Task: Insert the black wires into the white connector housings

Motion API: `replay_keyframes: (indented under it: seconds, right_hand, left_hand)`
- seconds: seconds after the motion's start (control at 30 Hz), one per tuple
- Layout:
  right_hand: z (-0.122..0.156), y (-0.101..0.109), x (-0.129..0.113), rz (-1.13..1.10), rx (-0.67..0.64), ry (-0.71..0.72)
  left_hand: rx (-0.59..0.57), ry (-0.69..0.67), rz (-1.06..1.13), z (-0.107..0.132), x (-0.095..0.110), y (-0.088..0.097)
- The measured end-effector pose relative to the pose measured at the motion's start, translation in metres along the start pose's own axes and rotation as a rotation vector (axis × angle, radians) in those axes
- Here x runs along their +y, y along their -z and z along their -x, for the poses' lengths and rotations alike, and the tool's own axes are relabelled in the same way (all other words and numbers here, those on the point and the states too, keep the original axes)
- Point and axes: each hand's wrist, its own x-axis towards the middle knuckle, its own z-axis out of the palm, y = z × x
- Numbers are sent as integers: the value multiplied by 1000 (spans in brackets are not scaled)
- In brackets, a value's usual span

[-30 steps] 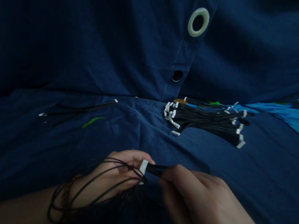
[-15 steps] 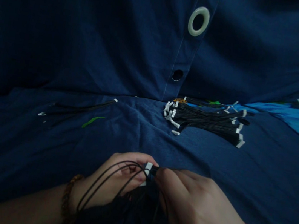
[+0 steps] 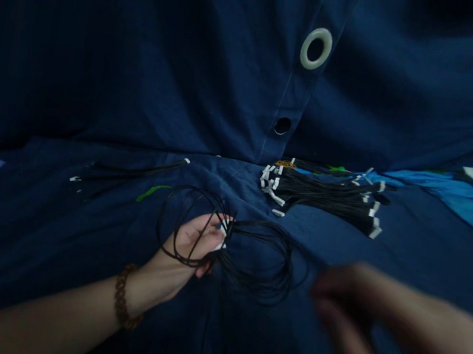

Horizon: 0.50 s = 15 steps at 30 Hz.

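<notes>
My left hand (image 3: 191, 242), with a bead bracelet at the wrist, is closed on a looped bundle of thin black wires (image 3: 251, 252) with white connectors. The loops fan out to both sides of the hand, above the dark blue cloth (image 3: 50, 230). My right hand (image 3: 379, 328) is off the wires, low at the right. It is smeared by motion, its fingers look stretched out and nothing shows in them.
A pile of black wire bundles with white connectors (image 3: 328, 195) lies beyond the hands. A single black wire (image 3: 128, 174) and a green strip (image 3: 151, 192) lie at the left. A pale ring (image 3: 316, 48) and a dark hole (image 3: 282, 125) sit on the upright cloth. Light blue fabric (image 3: 463, 200) lies at the right.
My right hand has let go of the wire connector and swung away to the right. My left hand has lifted the looped wires forward, toward the pile.
</notes>
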Motion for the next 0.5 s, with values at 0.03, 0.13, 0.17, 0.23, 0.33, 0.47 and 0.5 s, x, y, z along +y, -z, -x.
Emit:
replay_keyframes:
  seconds: [0.03, 0.13, 0.17, 0.23, 0.33, 0.47, 0.5]
  right_hand:
    - [5, -12, -6, -13, -209, 37]
    - [9, -46, -22, -31, -424, -48]
    - [8, -53, -26, -79, -419, -104]
    - [4, -60, -31, -212, -377, -199]
    - [0, -60, -34, -329, -335, -247]
    - [1, -63, -36, -306, -309, -217]
    - [1, -64, -35, -292, -296, -211]
  left_hand:
    - [12, 3, 1, 1, 0, -1]
    - [39, -6, 7, 4, 1, -2]
    - [32, -19, 12, 5, 1, -3]
    - [14, -43, 19, 7, 1, -3]
    - [31, -53, -4, 8, 0, -4]
    - [43, -86, -85, 8, -3, -3]
    - [31, -93, -105, 8, -4, -2]
